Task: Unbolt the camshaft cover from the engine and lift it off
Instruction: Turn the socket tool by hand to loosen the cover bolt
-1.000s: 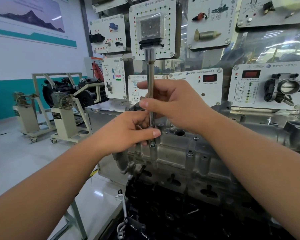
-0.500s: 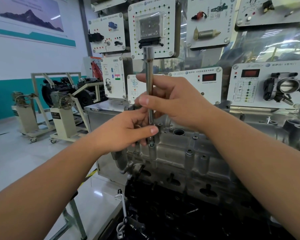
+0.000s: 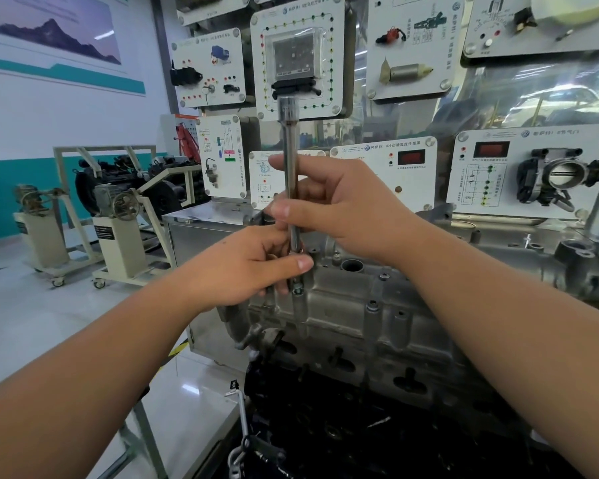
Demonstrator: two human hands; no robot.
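A long chrome socket extension bar [image 3: 290, 150] stands upright over the left end of the grey aluminium camshaft cover [image 3: 353, 316], its lower tip at a bolt boss [image 3: 297, 292]. My right hand [image 3: 346, 205] pinches the bar's middle between thumb and fingers. Lower down, my left hand [image 3: 246, 271] curls round the bar's bottom end at the cover's edge, and its fingers hide the tip. Other bolts [image 3: 371, 305] sit in bosses along the cover. The dark engine block [image 3: 343, 426] lies below.
Behind the engine stands a wall of white training panels with sensors and a throttle body [image 3: 561, 174]. Two engine stands on castors [image 3: 118, 219] are at the left on the glossy floor. A metal cabinet [image 3: 201, 236] sits just left of the engine.
The bar and both hands have stayed in nearly the same place; my right hand's fingers have shifted slightly on the shaft.
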